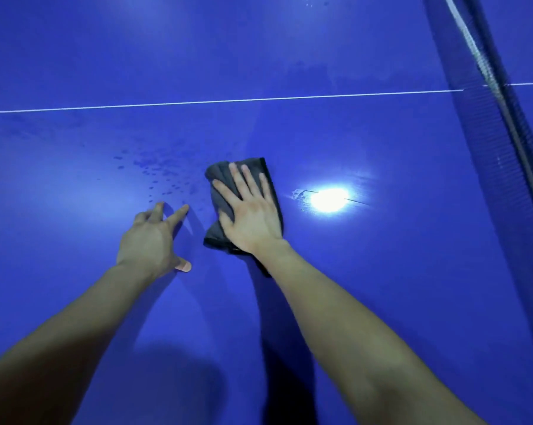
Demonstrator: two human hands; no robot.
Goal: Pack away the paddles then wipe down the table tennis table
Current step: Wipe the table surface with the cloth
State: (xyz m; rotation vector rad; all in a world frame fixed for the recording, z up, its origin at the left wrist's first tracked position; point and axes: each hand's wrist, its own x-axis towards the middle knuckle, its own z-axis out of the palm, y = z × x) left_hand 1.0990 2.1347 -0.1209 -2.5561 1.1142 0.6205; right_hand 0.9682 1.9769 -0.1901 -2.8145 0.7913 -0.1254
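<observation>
The right hand [249, 219] lies flat, fingers straight and slightly spread, pressing a folded dark grey cloth [219, 182] onto the glossy blue table tennis table [381, 286], just below the thin white line [197, 101] that crosses the surface. The left hand [150, 240] holds nothing and props on the table beside the cloth with splayed fingertips. Dark wet droplets [157, 173] speckle the surface left of the cloth, a bright lamp reflection [328, 200] glares to its right, and the blue net [489, 133] runs along the far right.
</observation>
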